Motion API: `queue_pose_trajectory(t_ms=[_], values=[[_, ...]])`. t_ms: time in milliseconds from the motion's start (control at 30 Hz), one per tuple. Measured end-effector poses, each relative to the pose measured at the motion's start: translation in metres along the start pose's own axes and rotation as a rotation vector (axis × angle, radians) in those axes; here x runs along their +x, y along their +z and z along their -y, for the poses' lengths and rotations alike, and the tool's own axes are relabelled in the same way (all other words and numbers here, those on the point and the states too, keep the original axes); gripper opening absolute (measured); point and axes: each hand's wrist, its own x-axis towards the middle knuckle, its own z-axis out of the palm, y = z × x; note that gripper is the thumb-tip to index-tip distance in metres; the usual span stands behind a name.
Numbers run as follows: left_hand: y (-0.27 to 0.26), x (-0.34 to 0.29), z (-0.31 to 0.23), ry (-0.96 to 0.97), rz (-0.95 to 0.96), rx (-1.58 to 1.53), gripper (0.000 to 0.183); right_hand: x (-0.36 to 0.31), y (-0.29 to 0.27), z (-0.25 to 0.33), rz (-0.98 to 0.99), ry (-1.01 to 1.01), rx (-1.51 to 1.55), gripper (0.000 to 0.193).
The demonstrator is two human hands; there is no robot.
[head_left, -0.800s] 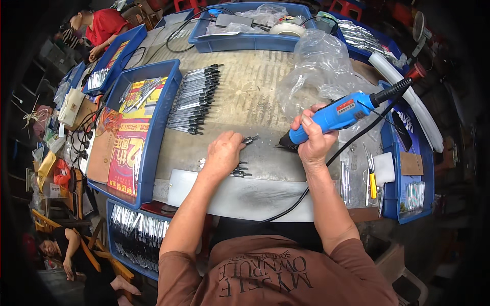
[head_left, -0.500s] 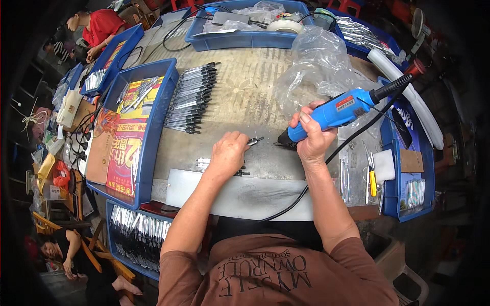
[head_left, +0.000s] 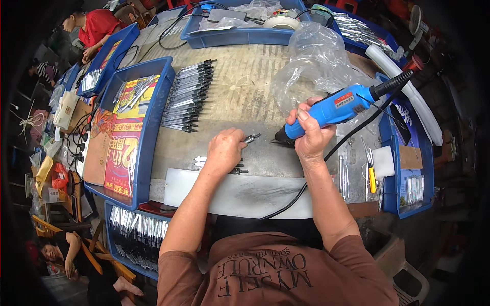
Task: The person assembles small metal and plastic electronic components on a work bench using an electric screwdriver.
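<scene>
My right hand is wrapped round a blue corded electric screwdriver, whose dark tip points left, low over the table. In my left hand the fingers pinch a thin metal rod with a black end, lying nearly level. A small gap separates that black end from the screwdriver's tip. Several similar rods lie beside and partly beneath my left hand. Farther off to the left, a neat row of silver rods with black ends rests on the table.
Blue bins of rods and papers stand at left, with another bin at the back. Crumpled clear plastic lies beyond the screwdriver. A pale plate lines the near edge. Right: a yellow-handled tool. The black cord crosses my right wrist.
The whole view has shifted slightly. Both hands keep the same grips, and the gap between rod and screwdriver tip looks about the same.
</scene>
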Motion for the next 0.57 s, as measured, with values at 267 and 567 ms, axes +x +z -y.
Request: queue_pose_trajectory(t_ms=[267, 567], values=[[-0.001, -0.002, -0.001, -0.01, -0.028, 0.017, 0.012, -0.006, 0.023, -0.003, 0.062, 0.024, 0.011, 0.032], [0.003, -0.003, 0.001, -0.008, -0.047, 0.0, 0.011, -0.009, 0.043, -0.017, 0.197, 0.081, -0.068, 0.035]])
